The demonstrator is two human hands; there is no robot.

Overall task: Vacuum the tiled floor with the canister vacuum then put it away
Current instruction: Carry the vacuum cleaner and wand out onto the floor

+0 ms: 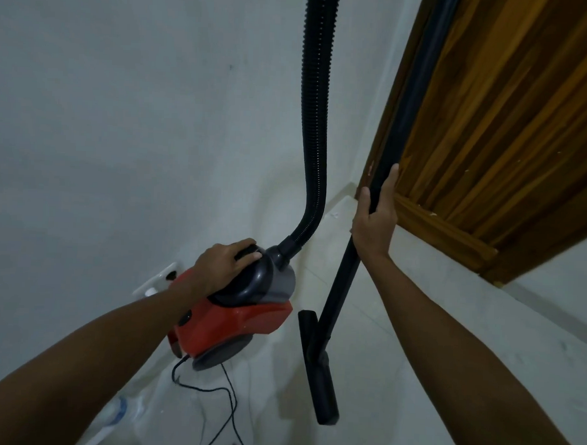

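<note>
— Red canister vacuum (235, 323) by the wall?
— Yes, on the tiled floor (448, 327); left hand (226, 263) grips its handle, right hand (375, 222) holds the black wand (343, 284) by the wooden door (505, 130).

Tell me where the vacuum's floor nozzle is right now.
In the head view the floor nozzle sits low and right of centre on the tiled floor, just right of the red canister, at the foot of the wand that the right hand holds.
</note>
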